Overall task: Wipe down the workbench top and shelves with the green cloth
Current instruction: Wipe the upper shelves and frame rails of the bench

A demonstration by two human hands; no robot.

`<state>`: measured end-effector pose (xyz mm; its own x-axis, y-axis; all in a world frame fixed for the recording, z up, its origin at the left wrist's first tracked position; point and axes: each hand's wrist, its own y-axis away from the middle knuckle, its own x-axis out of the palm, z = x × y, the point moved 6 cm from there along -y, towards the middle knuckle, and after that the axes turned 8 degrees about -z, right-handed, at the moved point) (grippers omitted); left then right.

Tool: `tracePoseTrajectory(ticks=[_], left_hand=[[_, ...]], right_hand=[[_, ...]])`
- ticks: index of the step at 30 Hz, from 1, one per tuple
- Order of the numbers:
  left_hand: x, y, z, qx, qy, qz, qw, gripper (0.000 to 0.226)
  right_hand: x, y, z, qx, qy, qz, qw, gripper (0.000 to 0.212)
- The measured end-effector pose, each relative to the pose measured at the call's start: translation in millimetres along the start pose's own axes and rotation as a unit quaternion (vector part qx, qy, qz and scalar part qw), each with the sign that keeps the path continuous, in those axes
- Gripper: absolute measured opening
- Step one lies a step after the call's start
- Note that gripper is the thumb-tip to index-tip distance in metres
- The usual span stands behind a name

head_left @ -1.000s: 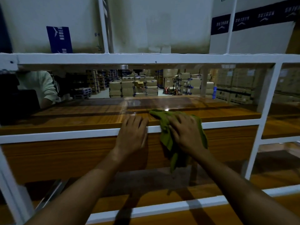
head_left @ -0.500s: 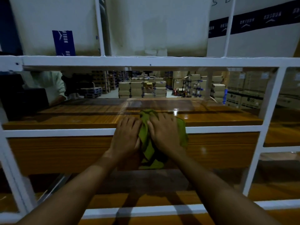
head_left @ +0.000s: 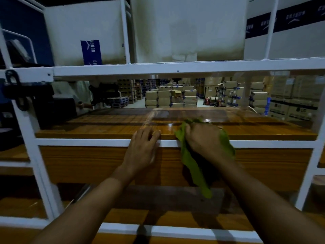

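Green cloth (head_left: pixel 190 166) lies bunched under the right hand (head_left: pixel 204 141), pressed onto the front edge of the wooden shelf (head_left: pixel 105 130). Its fingers (head_left: pixel 193 128) curl together down onto the cloth, which spills out past the fingertips, beyond the far side of the hand, and hangs in a loose tail below the white frame rail (head_left: pixel 79 142). The left hand (head_left: pixel 141 149) rests just beside it, apart from the cloth, fingers spread flat over the rail and shelf edge.
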<state>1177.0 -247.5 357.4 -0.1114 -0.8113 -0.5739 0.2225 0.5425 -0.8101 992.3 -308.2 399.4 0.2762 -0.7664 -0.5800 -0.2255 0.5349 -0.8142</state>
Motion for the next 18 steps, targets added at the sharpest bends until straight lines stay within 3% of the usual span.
tracePoseTrajectory(ticks=[4,8,12,15,18], left_hand=[[-2,-1,2,0.013,0.004,-0.002,1.000,0.050],[-7,2,11,0.045,-0.003,0.007,0.999,0.051],[-16,11,36,0.060,-0.015,0.009,0.998,0.061],[-19,19,58,0.060,-0.024,0.015,0.998,0.071],[-22,27,71,0.053,-0.030,0.025,0.998,0.065]], right_hand=[[7,-3,37,-0.046,-0.074,0.026,0.996,0.043],[-7,11,19,-0.112,-0.120,0.009,0.986,0.039],[1,1,23,-0.034,-0.105,0.074,0.991,0.045],[23,-18,59,-0.007,-0.046,0.138,0.989,0.052],[43,-31,106,0.002,-0.034,0.151,0.988,0.051]])
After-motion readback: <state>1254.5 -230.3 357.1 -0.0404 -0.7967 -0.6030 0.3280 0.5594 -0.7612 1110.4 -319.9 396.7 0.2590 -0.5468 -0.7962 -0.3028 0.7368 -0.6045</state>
